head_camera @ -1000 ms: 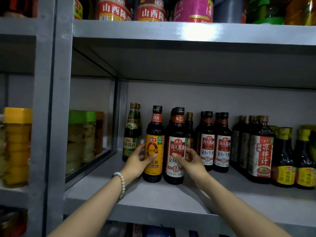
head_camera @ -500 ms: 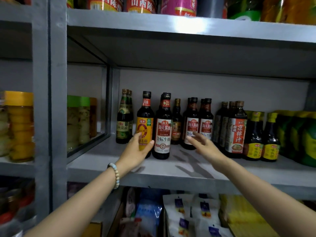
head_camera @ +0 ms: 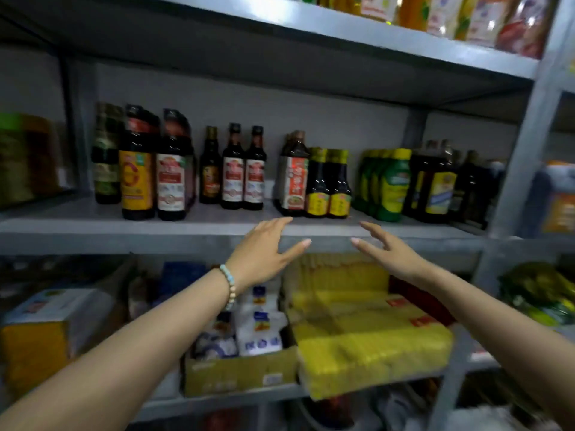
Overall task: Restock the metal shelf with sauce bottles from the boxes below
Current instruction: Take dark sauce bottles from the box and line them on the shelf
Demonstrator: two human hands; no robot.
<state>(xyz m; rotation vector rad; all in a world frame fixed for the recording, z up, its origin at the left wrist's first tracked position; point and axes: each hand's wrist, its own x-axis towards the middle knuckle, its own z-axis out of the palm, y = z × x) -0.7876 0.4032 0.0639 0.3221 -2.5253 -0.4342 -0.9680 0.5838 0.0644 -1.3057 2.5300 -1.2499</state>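
Holding both arms out, you keep your left hand (head_camera: pixel 264 250) and right hand (head_camera: pixel 392 251) side by side but apart, fingers straight and spread, gripping nothing. Just past your fingertips runs the front edge of the metal shelf (head_camera: pixel 93 233). The sauce bottles (head_camera: pixel 232 178) stand on it, above and beyond both hands. Under your hands sit a cardboard box (head_camera: pixel 239 373) and yellow packs (head_camera: pixel 373 346).

Grey shelf (head_camera: pixel 93 227), dark red-labelled bottles (head_camera: pixel 232 169), yellow packets (head_camera: pixel 367 346).
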